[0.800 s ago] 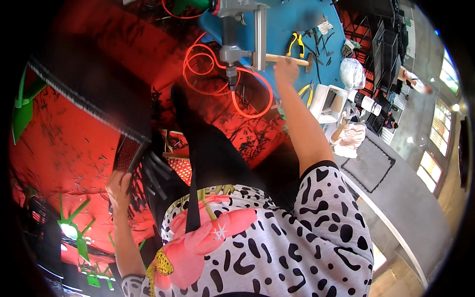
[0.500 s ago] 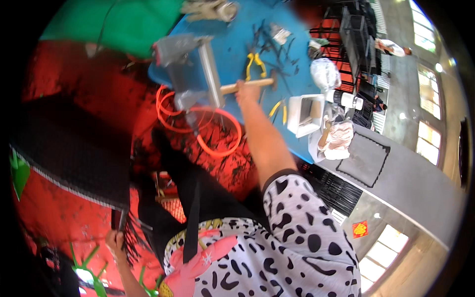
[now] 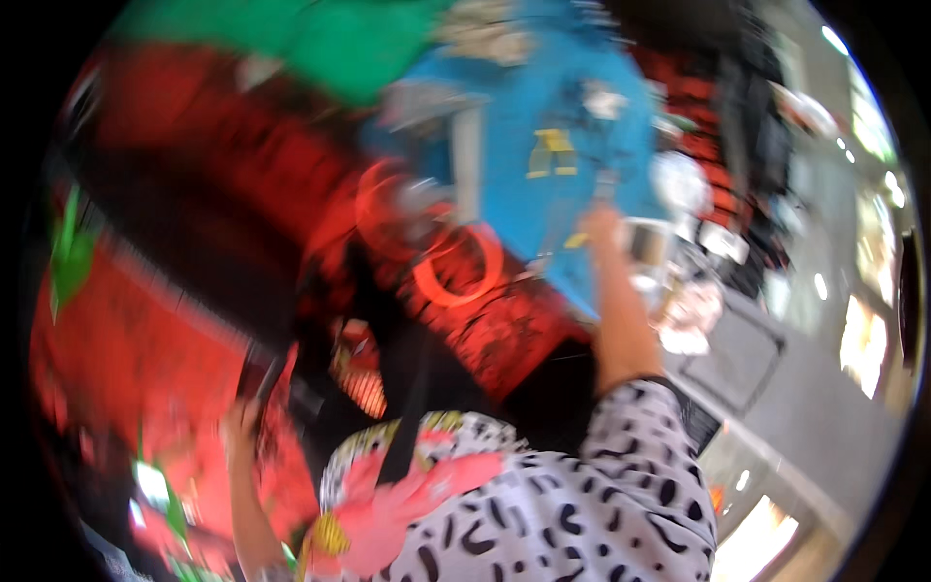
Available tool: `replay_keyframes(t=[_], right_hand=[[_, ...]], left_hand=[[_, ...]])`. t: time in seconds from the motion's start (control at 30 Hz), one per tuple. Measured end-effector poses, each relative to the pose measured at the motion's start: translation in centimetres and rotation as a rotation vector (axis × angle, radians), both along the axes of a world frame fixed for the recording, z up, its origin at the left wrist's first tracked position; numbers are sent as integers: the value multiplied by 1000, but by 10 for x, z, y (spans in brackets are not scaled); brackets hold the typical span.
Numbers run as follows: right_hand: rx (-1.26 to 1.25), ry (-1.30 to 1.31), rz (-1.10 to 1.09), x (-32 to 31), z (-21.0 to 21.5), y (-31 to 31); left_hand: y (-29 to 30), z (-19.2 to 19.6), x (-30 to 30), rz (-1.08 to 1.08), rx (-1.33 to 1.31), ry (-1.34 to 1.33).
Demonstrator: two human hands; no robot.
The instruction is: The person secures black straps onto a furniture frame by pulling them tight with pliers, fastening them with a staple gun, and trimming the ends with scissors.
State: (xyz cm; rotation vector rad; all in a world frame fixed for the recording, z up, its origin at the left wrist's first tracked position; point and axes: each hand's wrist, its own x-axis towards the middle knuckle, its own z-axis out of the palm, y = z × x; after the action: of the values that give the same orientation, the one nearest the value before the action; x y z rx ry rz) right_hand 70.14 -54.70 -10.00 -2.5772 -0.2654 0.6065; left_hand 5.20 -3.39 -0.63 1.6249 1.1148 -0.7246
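Note:
My left hand (image 3: 239, 425) is closed round the end of a dark bar (image 3: 260, 373) at the edge of a large black woven panel (image 3: 184, 233). My right hand (image 3: 603, 225) reaches over the blue table (image 3: 514, 213), beside a white box (image 3: 652, 242). Motion smears its fingers; a small greyish shape shows just beyond them, and I cannot tell whether it is held. Close to this hand is a bit of yellow handle (image 3: 576, 240). Yellow-handled pliers (image 3: 553, 153) lie farther up the table. The hammer cannot be made out clearly.
A grey air nailer (image 3: 467, 160) stands at the table's left edge, with a coiled orange hose (image 3: 459, 267) below it. Pale gloves (image 3: 485, 31) lie at the far end. Crumpled pale cloth (image 3: 690, 315) and a grey bench (image 3: 776, 378) are at right. Red sheeting (image 3: 145, 344) covers the floor.
My right hand has left the hammer's wooden handle and moved right, toward the white box. The whole view has shifted and blurred. My left hand keeps its hold at the panel's edge.

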Motion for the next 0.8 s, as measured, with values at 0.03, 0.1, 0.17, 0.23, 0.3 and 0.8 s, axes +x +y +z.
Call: replay_keyframes(t=[0.03, 0.1, 0.17, 0.23, 0.3, 0.8], right_hand=[[573, 448, -359, -26, 25, 61], [25, -94, 213, -34, 108, 40], [817, 485, -364, -97, 165, 131], [623, 480, -174, -167, 222, 211], [448, 539, 25, -197, 243, 250], [-80, 721, 916, -305, 290, 412]], left_hand=[[-11, 8, -26, -433, 527, -362], [-7, 10, 21, -80, 242, -264], [-16, 14, 15, 44, 297, -205], [-18, 18, 13, 86, 270, -263], [-23, 18, 13, 117, 302, -357], [-68, 11, 87, 154, 403, -484]])
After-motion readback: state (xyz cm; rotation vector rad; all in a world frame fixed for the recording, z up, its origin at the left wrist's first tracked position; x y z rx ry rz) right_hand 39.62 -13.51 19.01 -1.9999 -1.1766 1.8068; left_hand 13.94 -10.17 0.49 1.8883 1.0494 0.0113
